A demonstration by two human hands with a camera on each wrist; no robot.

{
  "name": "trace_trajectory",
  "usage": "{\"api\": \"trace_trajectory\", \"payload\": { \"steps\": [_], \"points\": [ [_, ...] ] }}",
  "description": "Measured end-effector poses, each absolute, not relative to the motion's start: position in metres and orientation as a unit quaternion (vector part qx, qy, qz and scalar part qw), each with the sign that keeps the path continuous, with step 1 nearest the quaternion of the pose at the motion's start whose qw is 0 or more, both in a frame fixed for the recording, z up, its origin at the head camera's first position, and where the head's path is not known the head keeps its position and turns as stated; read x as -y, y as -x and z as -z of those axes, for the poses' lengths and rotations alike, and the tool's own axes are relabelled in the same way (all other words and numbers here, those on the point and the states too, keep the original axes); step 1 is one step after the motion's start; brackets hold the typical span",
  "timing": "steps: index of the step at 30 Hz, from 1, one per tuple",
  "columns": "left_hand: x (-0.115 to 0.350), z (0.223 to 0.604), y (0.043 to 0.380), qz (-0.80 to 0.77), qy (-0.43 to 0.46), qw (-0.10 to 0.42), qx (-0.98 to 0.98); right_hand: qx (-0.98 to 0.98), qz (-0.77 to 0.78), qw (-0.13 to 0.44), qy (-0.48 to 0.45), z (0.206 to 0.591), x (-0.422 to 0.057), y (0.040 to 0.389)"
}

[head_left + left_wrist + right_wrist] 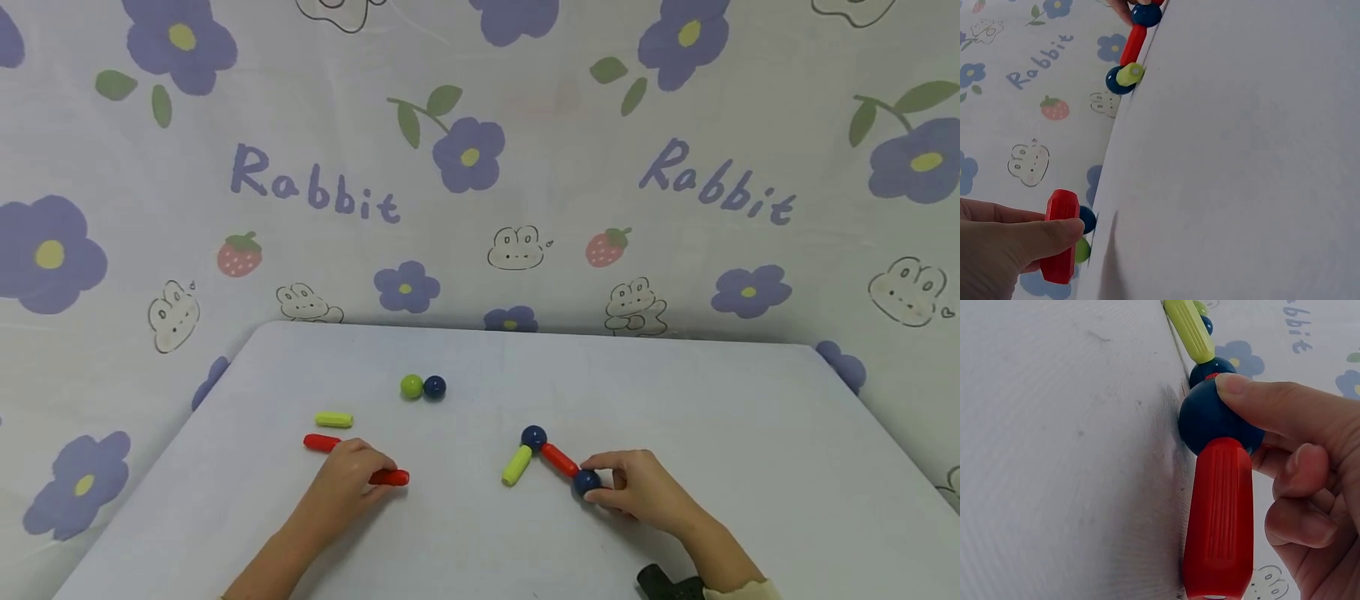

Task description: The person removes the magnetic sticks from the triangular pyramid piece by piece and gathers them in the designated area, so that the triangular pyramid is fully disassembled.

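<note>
My left hand pinches a red rod between thumb and fingers; in the left wrist view this rod has a faceted body. A second red rod and a yellow-green rod lie just beyond that hand. With thumb and fingertips, my right hand holds a dark blue ball. From this ball a red rod runs to another blue ball, which a yellow-green rod meets. The right wrist view shows one more red rod on the held ball, hidden in the head view.
Farther back on the white table, a green ball and a dark blue ball sit side by side. A black object shows at the bottom edge by the right sleeve. Behind the table hangs a printed cloth.
</note>
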State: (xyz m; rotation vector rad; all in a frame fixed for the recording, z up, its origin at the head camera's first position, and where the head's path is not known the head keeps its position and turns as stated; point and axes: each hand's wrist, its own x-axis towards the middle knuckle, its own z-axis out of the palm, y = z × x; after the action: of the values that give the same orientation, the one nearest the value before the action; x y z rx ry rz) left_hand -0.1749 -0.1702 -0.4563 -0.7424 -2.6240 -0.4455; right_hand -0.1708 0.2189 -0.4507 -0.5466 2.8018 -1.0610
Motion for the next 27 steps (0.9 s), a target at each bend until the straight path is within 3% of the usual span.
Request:
{"api": "trace_trajectory", "payload": {
  "steps": [6, 20, 27],
  "points": [
    [0.198, 0.455, 0.173, 0.145, 0.241, 0.206, 0.937, -0.92, 0.346, 0.044, 0.179, 0.451, -0.219, 0.17],
    [0.247, 0.457, 0.172, 0.156, 0.153, 0.159, 0.963, -0.919, 0.349, 0.037, 0.18, 0.447, -0.217, 0.169],
    [0.26, 0.461, 0.173, 0.154, 0.158, 0.169, 0.961, -0.919, 0.346, 0.034, 0.187, 0.447, -0.217, 0.17]
  ]
}}
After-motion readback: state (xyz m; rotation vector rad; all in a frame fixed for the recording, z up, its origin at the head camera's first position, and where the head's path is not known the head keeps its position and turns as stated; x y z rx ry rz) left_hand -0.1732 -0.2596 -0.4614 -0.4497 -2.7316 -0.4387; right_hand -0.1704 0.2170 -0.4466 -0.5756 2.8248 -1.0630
